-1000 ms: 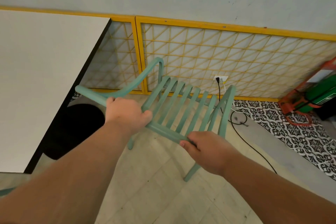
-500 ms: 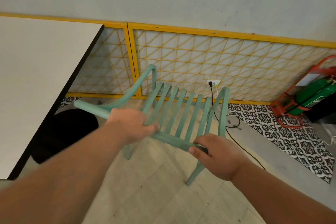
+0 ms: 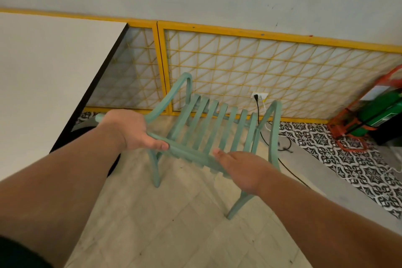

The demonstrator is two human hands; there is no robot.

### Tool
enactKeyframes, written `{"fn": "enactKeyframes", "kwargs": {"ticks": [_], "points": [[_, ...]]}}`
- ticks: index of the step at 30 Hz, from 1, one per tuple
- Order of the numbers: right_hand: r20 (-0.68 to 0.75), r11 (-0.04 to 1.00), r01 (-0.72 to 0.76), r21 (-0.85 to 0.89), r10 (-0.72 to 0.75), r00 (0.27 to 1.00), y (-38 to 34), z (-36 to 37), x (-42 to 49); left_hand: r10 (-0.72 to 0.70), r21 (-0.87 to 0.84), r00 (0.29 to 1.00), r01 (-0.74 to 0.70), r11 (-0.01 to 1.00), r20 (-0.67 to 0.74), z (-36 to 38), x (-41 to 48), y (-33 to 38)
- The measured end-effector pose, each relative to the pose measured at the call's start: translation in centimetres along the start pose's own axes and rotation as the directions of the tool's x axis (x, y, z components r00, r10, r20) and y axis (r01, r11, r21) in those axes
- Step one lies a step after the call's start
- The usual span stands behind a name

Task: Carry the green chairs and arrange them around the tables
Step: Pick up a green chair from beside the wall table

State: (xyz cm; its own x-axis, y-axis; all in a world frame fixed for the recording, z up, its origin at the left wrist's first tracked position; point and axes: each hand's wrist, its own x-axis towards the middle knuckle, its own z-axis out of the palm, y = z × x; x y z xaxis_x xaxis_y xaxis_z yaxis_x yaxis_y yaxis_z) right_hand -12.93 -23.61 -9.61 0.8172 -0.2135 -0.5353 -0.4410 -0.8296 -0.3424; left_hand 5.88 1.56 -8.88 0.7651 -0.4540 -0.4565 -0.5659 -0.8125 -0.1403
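A green slatted chair (image 3: pixel 205 125) stands with its legs down on the beige tiled floor, right of a white table (image 3: pixel 43 72) with a black edge. Its seat faces the wall and its back rail is nearest me. My left hand (image 3: pixel 130 130) grips the rail where it meets the left armrest, thumb on top. On the rail's right part my right hand (image 3: pixel 241 169) holds on with the thumb laid along it; its fingers are hidden beneath.
A yellow lattice panel (image 3: pixel 261 67) lines the wall behind the chair. A black cable (image 3: pixel 257 106) runs from a wall socket across the floor. A green cylinder in an orange frame (image 3: pixel 378 113) sits at right on patterned tiles. Under the table is a dark round base (image 3: pixel 87 132).
The chair has come down and now stands lower and more level, closer to the table's corner. My right thumb has straightened along the rail. Both hands stay on the rail.
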Motion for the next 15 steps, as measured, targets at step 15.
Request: {"fn": "enactKeyframes", "kwargs": {"ticks": [15], "points": [[-0.130, 0.937, 0.109, -0.333, -0.160, 0.979, 1.4, -0.2, 0.8, -0.065, -0.078, 0.998, 0.063, 0.995, -0.023, -0.5, -3.1, 2.9]]}}
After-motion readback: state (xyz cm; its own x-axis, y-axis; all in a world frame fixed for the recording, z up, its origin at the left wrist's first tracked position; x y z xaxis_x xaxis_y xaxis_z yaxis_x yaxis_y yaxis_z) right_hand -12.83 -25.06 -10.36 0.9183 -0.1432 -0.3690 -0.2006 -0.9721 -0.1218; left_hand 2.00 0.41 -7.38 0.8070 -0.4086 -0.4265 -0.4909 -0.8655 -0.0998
